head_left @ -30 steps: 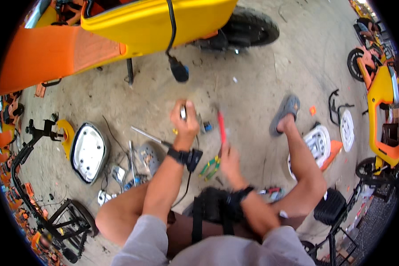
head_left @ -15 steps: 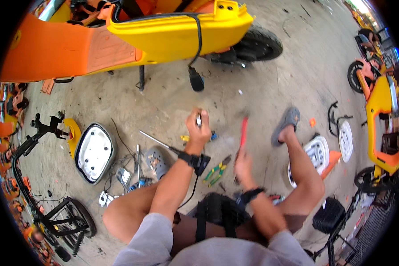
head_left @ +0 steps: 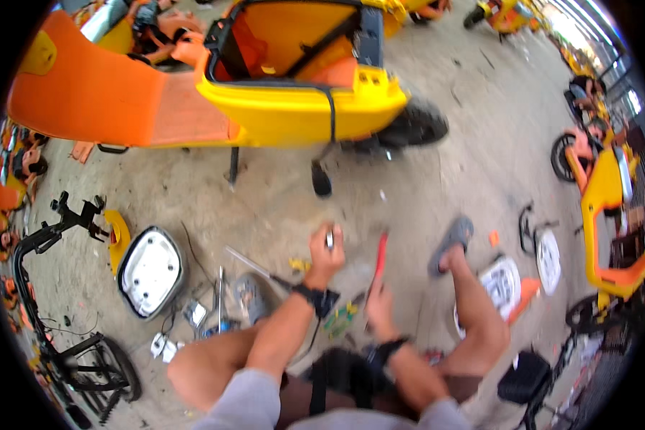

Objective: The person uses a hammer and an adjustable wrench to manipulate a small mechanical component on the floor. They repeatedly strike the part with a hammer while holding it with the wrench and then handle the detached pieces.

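My left hand (head_left: 326,251) is closed in a fist around a small shiny metal piece (head_left: 330,240), whose kind I cannot make out. Just to its right, my right hand (head_left: 381,309) grips a long, slim red tool (head_left: 382,254) that points up and away from me; blur hides its exact kind. On the floor between my forearms lie green-and-yellow pliers (head_left: 342,319). A long metal rod with a dark handle end (head_left: 247,262) lies left of my left wrist. A small yellow object (head_left: 299,264) rests close to that wrist.
Ahead stands a yellow-and-orange scooter (head_left: 301,115) with an open compartment and a hanging black part (head_left: 321,179). To the left are a white-lined shell (head_left: 150,272) and a black frame (head_left: 43,287). White panels (head_left: 500,283) and another scooter (head_left: 598,208) stand right.
My view has tilted, so the scene sits lower and more of the scooter's compartment shows. The red tool has shifted slightly closer to my left hand. Both grips stay closed.
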A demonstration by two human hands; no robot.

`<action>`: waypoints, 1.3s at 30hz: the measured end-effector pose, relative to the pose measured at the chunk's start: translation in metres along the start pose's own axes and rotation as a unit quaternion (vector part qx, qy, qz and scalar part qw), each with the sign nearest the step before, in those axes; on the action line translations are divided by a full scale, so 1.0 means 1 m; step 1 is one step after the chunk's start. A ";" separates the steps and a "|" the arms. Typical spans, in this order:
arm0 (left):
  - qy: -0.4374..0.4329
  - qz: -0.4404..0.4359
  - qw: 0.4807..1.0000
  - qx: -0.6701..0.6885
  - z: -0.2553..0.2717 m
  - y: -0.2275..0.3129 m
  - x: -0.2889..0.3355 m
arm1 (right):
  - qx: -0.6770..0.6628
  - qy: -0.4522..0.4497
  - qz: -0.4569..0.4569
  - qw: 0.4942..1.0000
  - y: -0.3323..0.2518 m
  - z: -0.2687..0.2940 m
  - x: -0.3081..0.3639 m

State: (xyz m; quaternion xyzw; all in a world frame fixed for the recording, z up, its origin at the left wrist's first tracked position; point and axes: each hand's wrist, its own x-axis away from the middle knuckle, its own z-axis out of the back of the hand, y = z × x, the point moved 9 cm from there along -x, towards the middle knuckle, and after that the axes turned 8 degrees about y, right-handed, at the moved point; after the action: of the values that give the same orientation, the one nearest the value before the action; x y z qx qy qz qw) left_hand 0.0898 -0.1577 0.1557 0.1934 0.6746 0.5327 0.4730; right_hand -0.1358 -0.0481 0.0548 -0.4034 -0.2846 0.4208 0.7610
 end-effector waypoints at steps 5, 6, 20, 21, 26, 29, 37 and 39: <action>0.014 0.025 0.999 0.015 0.001 0.001 0.007 | -0.300 -0.010 0.023 0.954 -0.201 0.090 -0.100; 0.012 0.043 0.999 0.000 0.012 0.000 0.002 | -0.315 -0.055 0.075 0.945 -0.235 0.095 -0.103; 0.025 0.028 0.999 0.007 0.002 -0.011 0.002 | -0.261 0.097 -0.052 0.959 -0.127 0.102 -0.112; 0.024 0.025 0.999 -0.003 0.011 -0.013 -0.006 | -0.381 0.004 -0.084 0.921 -0.180 0.093 -0.108; 0.041 0.031 0.998 0.020 0.009 0.001 -0.010 | -0.217 0.050 0.020 0.975 -0.042 0.014 -0.023; 0.014 0.020 0.999 0.021 -0.007 0.006 -0.005 | 0.258 -0.031 0.072 0.963 0.046 -0.034 0.045; 0.041 0.031 0.999 -0.006 0.017 -0.011 -0.014 | -0.355 -0.035 0.059 0.932 -0.254 0.073 -0.110; 0.042 0.042 0.998 -0.005 0.015 -0.015 -0.018 | -0.459 -0.088 0.088 0.880 -0.255 0.060 -0.100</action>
State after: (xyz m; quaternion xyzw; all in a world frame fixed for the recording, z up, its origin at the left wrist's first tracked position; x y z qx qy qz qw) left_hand 0.1145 -0.1688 0.1505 0.1964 0.6829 0.5629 0.4221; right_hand -0.1261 -0.1935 0.2937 -0.6921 -0.4753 0.3419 0.4221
